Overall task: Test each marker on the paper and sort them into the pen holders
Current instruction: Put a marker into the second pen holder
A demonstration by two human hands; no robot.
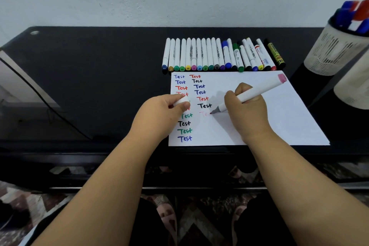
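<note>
The right hand has its grip closed around the white pink-ended marker, tip touching the white paper sheet; the left hand pinches a white cap.

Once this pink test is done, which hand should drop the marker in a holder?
Right hand, probably: it already grips the pink marker, and both pen holders stand on its side. Left hand holds the cap.

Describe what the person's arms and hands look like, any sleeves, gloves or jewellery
Both forearms are bare up to the frame's lower edge, with no sleeves in view. The left hand and right hand wear no gloves, and no rings, watch or bracelets show on the fingers or wrists. No markings are visible.
</note>
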